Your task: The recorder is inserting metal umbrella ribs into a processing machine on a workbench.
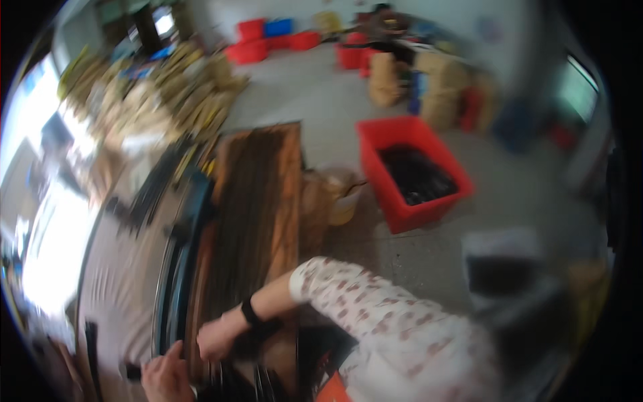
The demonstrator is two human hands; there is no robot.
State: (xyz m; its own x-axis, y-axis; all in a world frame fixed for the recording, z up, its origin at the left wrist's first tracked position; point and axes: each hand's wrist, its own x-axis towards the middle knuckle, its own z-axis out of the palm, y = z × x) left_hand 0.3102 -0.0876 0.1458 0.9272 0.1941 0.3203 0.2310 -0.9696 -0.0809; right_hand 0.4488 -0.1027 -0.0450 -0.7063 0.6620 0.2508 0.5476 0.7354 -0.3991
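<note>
My right hand (218,338), below a black wristband (250,311), is closed at the near end of a long wooden board (289,201). Whatever its fingers hold, if anything, cannot be made out. Many thin dark strips (248,187) lie lengthwise along that board. To its left, my left hand (167,378) is low in the view, thumb raised and fingers apart, beside the near end of a long dark blue-black rail (182,281). A small dark block (130,370) sits by its fingertips. Both hands are blurred.
A red tub (375,167) with dark contents stands on the floor to the right, near a pale bucket (343,208). Brown sheeting (124,281) covers the surface at left. Stacked tan sacks (161,100) and red bins (251,50) are farther back.
</note>
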